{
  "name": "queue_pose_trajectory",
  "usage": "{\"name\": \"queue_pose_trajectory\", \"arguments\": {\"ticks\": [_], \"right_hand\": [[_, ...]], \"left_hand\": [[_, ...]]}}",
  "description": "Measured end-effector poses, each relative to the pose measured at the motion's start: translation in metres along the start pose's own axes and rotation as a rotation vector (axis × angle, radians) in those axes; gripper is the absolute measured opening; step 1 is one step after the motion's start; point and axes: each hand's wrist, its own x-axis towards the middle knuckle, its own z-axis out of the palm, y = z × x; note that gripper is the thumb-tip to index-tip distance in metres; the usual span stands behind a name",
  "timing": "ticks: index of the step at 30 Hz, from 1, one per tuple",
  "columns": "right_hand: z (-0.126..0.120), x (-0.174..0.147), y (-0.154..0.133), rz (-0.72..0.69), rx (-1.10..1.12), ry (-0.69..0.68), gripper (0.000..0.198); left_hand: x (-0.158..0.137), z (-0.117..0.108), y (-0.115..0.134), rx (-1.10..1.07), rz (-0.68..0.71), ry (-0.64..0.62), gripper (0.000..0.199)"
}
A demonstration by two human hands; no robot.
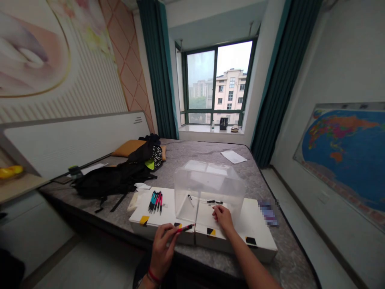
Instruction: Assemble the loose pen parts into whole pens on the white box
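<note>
My left hand (164,243) grips a red and black pen (185,228) by its left end, above the front edge of the white boxes. The pen lies nearly level and points right. My right hand (223,218) reaches to the open front of a clear plastic bin (210,178), its fingers curled together. Whatever they hold, if anything, is too small to make out. Just beyond those fingers are black pen parts (214,201), and a white and black pen piece (190,200) lies further left in the bin. Several blue and red pens (155,202) lie side by side at the left.
Two white boxes (255,228) form the work surface on a grey mattress (192,154). At the left lie a black backpack (111,178) and a crumpled tissue (142,186). A paper sheet (234,157) rests behind the bin. A blurred item (268,212) is at the right.
</note>
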Motion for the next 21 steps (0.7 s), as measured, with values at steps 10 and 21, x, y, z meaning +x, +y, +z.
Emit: {"name": "queue_pose_trajectory", "arguments": {"ticks": [10, 21], "right_hand": [[-0.002, -0.001, 0.001, -0.021, -0.035, 0.009, 0.028], [-0.002, -0.003, 0.001, -0.019, -0.077, 0.024, 0.027]], "left_hand": [[0.06, -0.07, -0.147, 0.231, -0.617, 0.058, 0.041], [0.117, -0.039, -0.196, 0.431, -0.746, -0.21, 0.035]]}}
